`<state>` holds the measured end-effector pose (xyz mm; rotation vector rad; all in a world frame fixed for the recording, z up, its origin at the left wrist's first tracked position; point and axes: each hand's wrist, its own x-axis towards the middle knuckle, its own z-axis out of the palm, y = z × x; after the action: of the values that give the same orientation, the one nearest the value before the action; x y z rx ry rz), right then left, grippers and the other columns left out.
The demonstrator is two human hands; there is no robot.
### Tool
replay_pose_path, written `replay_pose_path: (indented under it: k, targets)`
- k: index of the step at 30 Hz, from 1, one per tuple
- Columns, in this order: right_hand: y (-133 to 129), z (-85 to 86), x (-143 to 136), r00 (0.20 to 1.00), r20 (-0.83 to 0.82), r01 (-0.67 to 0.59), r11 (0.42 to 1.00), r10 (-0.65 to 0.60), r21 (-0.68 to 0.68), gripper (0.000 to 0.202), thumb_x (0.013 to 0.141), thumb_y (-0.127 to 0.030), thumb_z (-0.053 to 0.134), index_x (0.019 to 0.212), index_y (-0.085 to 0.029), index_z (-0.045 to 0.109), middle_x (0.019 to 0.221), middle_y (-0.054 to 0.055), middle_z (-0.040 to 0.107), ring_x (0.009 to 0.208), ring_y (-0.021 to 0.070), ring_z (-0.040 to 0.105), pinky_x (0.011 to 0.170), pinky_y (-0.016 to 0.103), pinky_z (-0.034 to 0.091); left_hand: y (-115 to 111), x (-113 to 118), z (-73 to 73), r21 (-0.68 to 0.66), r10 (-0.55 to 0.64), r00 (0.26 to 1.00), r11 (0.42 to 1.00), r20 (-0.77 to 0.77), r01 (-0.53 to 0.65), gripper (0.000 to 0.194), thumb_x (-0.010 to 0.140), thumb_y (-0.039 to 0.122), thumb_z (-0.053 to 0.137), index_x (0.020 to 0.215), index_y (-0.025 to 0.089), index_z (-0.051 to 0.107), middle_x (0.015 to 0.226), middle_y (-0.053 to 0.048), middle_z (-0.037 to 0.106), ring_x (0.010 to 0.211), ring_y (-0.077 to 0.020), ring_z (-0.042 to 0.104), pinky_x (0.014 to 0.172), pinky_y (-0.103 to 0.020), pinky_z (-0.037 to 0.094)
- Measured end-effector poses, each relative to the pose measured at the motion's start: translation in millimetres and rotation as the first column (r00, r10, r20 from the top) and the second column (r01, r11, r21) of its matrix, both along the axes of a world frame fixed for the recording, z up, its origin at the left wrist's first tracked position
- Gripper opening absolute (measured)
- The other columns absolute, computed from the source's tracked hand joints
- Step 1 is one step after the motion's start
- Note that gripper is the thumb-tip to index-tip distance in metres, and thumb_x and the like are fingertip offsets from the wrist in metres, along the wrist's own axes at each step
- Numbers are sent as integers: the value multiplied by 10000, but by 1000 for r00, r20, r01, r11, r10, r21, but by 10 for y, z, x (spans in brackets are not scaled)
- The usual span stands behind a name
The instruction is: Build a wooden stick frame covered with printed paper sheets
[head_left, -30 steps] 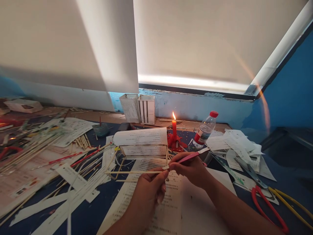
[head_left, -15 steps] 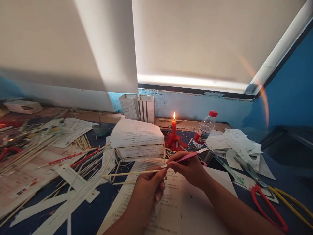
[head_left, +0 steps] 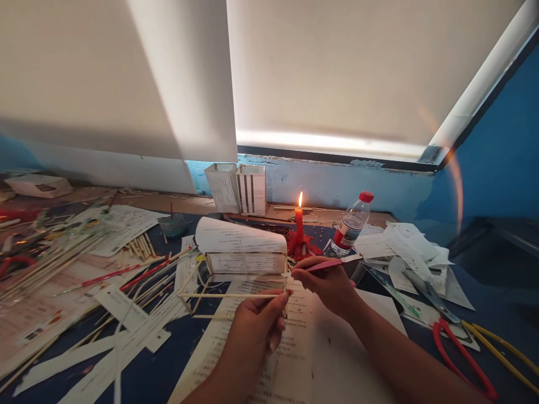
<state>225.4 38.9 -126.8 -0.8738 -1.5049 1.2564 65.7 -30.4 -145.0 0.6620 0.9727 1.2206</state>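
Note:
My left hand (head_left: 259, 322) pinches the near right end of a frame of thin wooden sticks (head_left: 229, 295). Printed paper (head_left: 242, 237) covers the far side of this frame and curls up at its top. In my right hand (head_left: 330, 283) is a pink-handled tool (head_left: 325, 264), its pale end pointing right. The fingertips of that hand are close to the frame's right corner, just above my left fingertips. Printed sheets (head_left: 248, 370) lie beneath both hands.
A lit red candle (head_left: 299, 224) stands in melted wax behind my right hand, beside a water bottle (head_left: 351, 224). Scissors with red handles (head_left: 463, 359) lie at the right. Sticks and paper strips (head_left: 101, 365) cover the left. Two paper-covered boxes (head_left: 251, 191) stand behind.
The frame has shifted slightly right, and its curled paper now sits lower. My right fingertips have moved up and a little away from my left fingertips.

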Motion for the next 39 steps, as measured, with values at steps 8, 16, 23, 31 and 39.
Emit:
replay_pose_path:
  k: [8, 16, 23, 31, 39]
  targets:
    - [14, -23, -14, 1000, 7, 31, 999, -31, -33, 202, 749, -339, 844, 800, -157, 772, 650, 16, 672, 559, 97, 536, 524, 224, 436, -9, 17, 13, -76, 44, 999, 996, 3, -44, 378, 639, 462, 873, 764, 132, 741, 443, 67, 494, 335, -8, 312, 351, -148, 182]
    - [42, -51, -19, 1000, 4, 27, 997, -27, -72, 237, 735, -363, 846, 781, -146, 760, 589, -5, 616, 527, 90, 493, 495, 222, 396, 43, 39, -28, -113, 65, 997, 991, -29, -68, 496, 539, 520, 903, 786, 121, 743, 416, 62, 509, 298, -12, 311, 320, -152, 169]
    - [60, -48, -7, 997, 4, -79, 990, 80, -120, 285, 731, -391, 845, 789, -130, 746, 571, -6, 604, 496, 80, 459, 466, 215, 348, 53, 30, -91, -126, 44, 999, 991, -22, -46, 521, 477, 524, 926, 758, 130, 733, 403, 65, 519, 273, -10, 311, 305, -140, 186]
    - [140, 185, 214, 995, -98, -1, 1000, 2, 8, 363, 883, -483, 683, 759, -142, 679, 478, -71, 410, 438, 55, 324, 423, 206, 251, 54, 44, -21, -122, 75, 997, 989, -19, -77, 536, 466, 531, 919, 771, 125, 749, 393, 77, 478, 278, -15, 292, 302, -152, 178]
    - [246, 736, 536, 954, -176, 250, 968, -243, 21, 514, 837, -444, 734, 1269, -201, 599, 504, -124, 352, 393, 51, 292, 390, 179, 252, 85, 26, -82, -150, 78, 997, 986, 11, -75, 590, 417, 517, 948, 810, 117, 767, 392, 77, 483, 280, -3, 274, 302, -147, 165]
